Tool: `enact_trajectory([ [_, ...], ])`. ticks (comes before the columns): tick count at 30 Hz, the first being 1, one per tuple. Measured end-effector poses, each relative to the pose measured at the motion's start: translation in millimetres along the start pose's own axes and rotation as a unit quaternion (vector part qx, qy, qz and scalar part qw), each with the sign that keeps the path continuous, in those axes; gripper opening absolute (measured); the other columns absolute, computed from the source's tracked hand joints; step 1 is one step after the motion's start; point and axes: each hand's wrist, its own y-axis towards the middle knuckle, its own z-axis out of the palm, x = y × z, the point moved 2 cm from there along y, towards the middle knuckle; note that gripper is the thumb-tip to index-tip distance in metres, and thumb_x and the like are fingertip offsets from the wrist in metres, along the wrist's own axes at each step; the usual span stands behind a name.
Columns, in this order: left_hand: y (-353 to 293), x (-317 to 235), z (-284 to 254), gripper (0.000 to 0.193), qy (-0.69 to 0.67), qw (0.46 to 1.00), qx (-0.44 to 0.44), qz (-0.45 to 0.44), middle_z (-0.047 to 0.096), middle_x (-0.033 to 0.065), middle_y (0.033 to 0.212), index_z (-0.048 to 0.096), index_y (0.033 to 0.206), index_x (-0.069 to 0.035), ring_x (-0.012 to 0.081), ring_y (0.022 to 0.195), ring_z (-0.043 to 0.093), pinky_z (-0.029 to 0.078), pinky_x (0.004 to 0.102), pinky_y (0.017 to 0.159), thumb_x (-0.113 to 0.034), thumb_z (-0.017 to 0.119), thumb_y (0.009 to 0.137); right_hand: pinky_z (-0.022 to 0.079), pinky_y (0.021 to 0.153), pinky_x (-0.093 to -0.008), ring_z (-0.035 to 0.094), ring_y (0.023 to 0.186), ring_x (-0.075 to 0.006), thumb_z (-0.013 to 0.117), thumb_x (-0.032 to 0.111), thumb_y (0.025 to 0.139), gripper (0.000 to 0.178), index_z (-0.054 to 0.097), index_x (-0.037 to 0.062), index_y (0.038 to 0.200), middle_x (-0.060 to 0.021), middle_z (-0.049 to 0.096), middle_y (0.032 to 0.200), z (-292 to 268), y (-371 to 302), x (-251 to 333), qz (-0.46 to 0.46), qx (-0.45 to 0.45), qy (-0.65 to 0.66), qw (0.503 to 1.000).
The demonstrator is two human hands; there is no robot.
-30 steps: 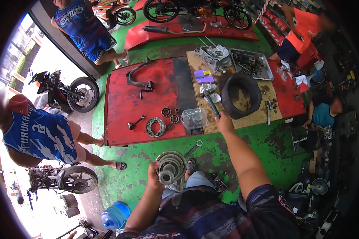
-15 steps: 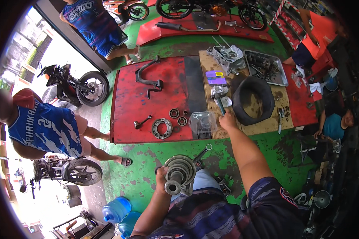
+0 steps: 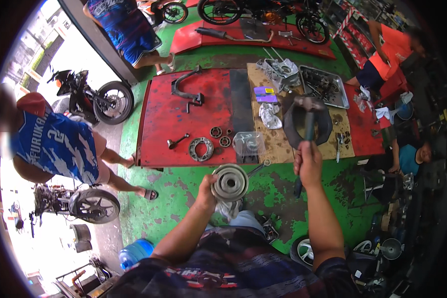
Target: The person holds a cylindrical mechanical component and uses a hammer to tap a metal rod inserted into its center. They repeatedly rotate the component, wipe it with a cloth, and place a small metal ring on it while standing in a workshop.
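Note:
My left hand (image 3: 206, 188) is closed round a crankshaft (image 3: 232, 183), held in front of my body with its round end facing up. A connecting rod (image 3: 260, 167) sticks out from it toward the table. Something pale like a cloth (image 3: 228, 209) shows under it. My right hand (image 3: 309, 164) grips a hammer (image 3: 309, 128) by its dark green handle, head up and blurred by motion. Behind the hammer on the cardboard lies a thick black rubber ring (image 3: 293, 128). Crumpled white wrapping (image 3: 270, 116) and a purple box (image 3: 265, 94) are left of the ring.
Bearings (image 3: 216, 132), a ring-shaped part (image 3: 200, 149), a metal bracket (image 3: 187, 88) and a clear plastic box (image 3: 249, 144) lie on the red table (image 3: 159, 119). An engine case (image 3: 281, 72) and a parts tray (image 3: 340, 105) stand farther back. Several people and motorcycles surround it.
My right hand has lifted the hammer off the cardboard and drawn it back, up and rightward. My left hand has raised the crankshaft and tipped it, so its shaft end no longer faces me.

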Motion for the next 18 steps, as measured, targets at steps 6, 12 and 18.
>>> enact_trajectory([
  [6,12.9,-11.0,3.3,0.058,-0.036,0.994,0.098,-0.037,0.073,0.016,0.115,0.06,0.129,0.001,0.0277,0.1,0.072,0.059,0.0427,0.092,-0.038,0.05,0.087,0.038,0.045,-0.023,0.046,0.051,-0.0058,0.056,0.021,0.104,0.017,0.053,0.0051,0.109,0.0,0.051,0.067,33.0,-130.7,146.9,-0.006,0.048,-0.051,0.998],
  [12,13.7,-23.5,3.3,0.054,-0.044,0.988,0.138,-0.048,0.073,0.016,0.113,0.06,0.128,0.0,0.0272,0.099,0.073,0.06,0.0401,0.091,-0.035,0.048,0.089,0.037,0.048,-0.0227,0.046,0.054,-0.0045,0.055,0.023,0.105,0.021,0.056,0.0022,0.112,0.0015,0.053,0.069,72.9,-189.2,195.3,0.056,0.108,-0.173,0.977],
  [18,15.5,-27.8,-1.7,0.052,-0.064,0.984,0.158,-0.059,0.074,0.0156,0.109,0.061,0.127,0.0,0.0271,0.093,0.074,0.061,0.0401,0.086,-0.035,0.048,0.091,0.035,0.047,-0.0241,0.043,0.053,-0.0052,0.05,0.033,0.108,0.032,0.056,0.002,0.107,0.0013,0.049,0.067,104.7,-196.4,181.7,0.034,0.131,-0.291,0.947],
])
